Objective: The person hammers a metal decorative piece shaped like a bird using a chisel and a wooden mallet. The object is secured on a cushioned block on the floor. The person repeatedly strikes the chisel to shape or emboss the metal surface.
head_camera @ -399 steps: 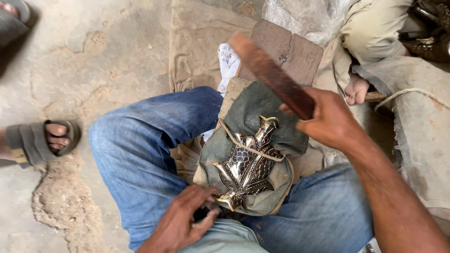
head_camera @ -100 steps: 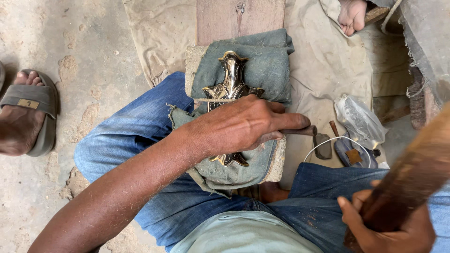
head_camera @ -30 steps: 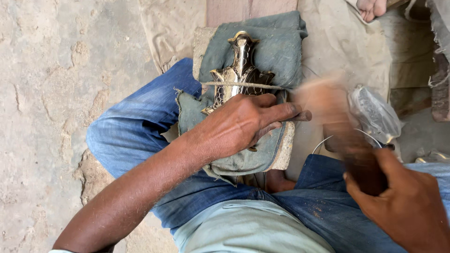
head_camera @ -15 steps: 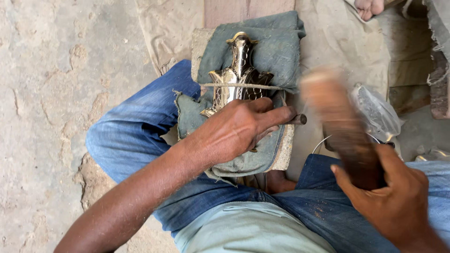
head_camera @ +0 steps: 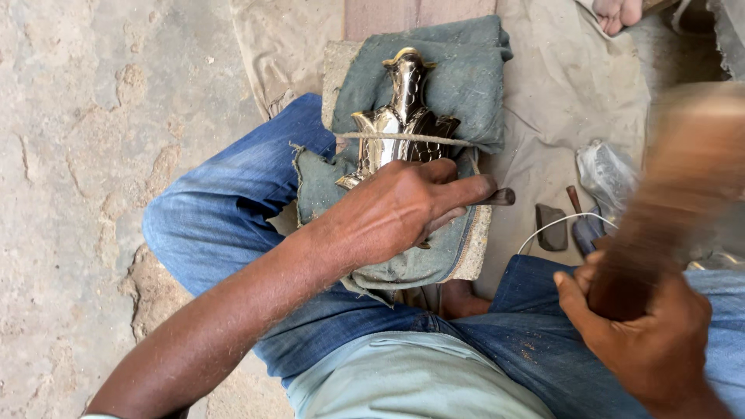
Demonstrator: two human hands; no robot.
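A shiny embossed metal piece [head_camera: 397, 120] lies on a grey-green cloth pad [head_camera: 466, 85] on my lap, tied down by a cord across its middle. My left hand [head_camera: 396, 209] rests on the piece's lower part and grips a thin dark metal punch [head_camera: 497, 197] whose end sticks out past my fingertips. My right hand [head_camera: 648, 341] is shut on a brown wooden mallet [head_camera: 675, 194], raised at the right and blurred by motion, apart from the punch.
Small dark tools [head_camera: 552, 226] and a crumpled plastic bag [head_camera: 609, 174] lie on the beige cloth [head_camera: 559, 85] at the right. A white wire loops by my right knee. Another person's foot [head_camera: 617, 11] shows at the top. Bare concrete floor [head_camera: 85, 155] spreads left.
The mallet has swung up and to the right, away from the punch. My left hand stays on the metal piece with the punch.
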